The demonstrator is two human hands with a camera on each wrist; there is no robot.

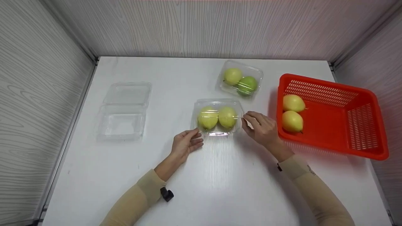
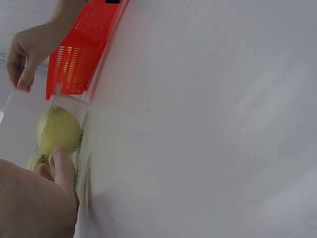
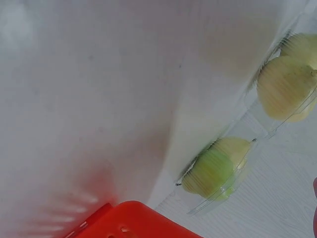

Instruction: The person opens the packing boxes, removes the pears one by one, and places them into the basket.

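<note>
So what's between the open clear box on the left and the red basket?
In the head view, the near pear box sits between them, left hand and right hand at it; the far pear box stands behind.

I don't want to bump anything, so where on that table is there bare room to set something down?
Between the open container and the middle container is one free patch; another is at the front, between the left sleeve and right sleeve. It is crowded toward the right: the right hand, the rear container and the red basket sit close together.
</note>
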